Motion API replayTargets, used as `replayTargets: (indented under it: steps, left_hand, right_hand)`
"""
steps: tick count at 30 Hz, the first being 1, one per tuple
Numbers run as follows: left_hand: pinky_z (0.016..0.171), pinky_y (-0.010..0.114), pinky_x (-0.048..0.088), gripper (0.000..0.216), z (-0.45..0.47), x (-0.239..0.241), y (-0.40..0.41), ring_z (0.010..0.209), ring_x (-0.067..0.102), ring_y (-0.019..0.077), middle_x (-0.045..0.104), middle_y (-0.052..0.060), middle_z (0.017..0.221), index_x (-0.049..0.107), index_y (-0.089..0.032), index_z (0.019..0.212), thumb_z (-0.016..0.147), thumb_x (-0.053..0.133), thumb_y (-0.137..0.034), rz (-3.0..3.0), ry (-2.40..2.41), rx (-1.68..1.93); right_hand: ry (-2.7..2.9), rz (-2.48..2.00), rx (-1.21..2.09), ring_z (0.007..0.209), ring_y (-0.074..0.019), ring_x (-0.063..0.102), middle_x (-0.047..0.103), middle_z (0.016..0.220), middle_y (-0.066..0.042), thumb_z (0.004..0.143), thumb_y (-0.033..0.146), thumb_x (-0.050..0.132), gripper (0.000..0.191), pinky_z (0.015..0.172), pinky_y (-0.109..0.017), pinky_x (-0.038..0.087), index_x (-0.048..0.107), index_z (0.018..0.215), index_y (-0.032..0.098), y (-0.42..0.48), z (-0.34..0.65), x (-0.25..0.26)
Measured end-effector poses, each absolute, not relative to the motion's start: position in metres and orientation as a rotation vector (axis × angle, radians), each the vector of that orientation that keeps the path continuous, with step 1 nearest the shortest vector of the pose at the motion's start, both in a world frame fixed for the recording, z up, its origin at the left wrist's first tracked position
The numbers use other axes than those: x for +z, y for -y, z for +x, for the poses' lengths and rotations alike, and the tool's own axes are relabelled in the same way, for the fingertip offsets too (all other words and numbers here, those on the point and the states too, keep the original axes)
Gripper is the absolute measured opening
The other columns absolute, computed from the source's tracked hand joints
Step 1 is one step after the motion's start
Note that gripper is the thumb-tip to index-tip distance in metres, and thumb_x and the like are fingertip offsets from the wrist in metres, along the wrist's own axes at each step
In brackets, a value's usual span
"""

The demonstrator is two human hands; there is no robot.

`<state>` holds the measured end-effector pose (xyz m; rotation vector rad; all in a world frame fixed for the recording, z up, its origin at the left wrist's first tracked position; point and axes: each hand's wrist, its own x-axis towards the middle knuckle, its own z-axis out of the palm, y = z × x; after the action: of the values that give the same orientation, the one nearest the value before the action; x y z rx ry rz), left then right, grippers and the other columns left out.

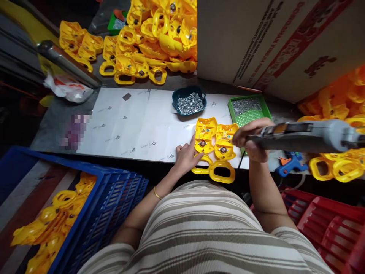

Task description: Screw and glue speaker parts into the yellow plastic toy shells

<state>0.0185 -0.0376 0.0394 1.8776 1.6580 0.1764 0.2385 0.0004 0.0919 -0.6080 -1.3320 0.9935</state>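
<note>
Two yellow plastic shells (205, 129) with loop handles lie open side up at the table's front edge. Each holds a round metal-centred part and thin wires. My left hand (186, 155) grips the left shell's edge, its thumb over the base of the handle and its index finger along the side. In my right hand (256, 140) is a grey electric screwdriver (302, 135), held roughly level above the table with its tip pointing right. Part of the right shell (225, 148) is close to my right fingers.
Screws fill a dark green bowl (189, 102) and part of a bright green tray (249, 106). A blue glue gun (291, 163) lies right. Yellow shells are heaped behind (171, 42) and in a blue crate (97, 179). A large carton (273, 42) stands back right; a red crate (327, 224) sits below.
</note>
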Motion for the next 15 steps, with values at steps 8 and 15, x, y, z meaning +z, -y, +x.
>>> replayTargets:
  steps: [8,15]
  left_hand:
    - [0.089,0.042,0.039,0.071,-0.007,0.042,0.028,0.101,0.055,0.0267,0.067,0.006,0.106,0.04,-0.024,0.144,0.081,0.065,-0.043,2.022,-1.789,0.343]
    - [0.106,0.05,0.029,0.051,0.021,0.046,0.067,0.128,0.042,0.0323,0.052,0.012,0.138,0.064,-0.028,0.123,0.081,0.065,-0.057,2.543,-1.271,0.642]
  right_hand:
    - [1.16,-0.935,0.648,0.041,-0.013,0.048,0.053,0.054,0.007,0.078,0.038,0.067,0.025,0.043,-0.029,0.044,0.055,0.097,0.027,0.019,0.299,0.075]
    - [1.122,-1.165,0.734,0.055,-0.0185,0.06,0.06,0.062,0.003,0.076,0.051,0.064,0.039,0.061,-0.038,0.053,0.052,0.102,0.025,0.029,0.302,0.061]
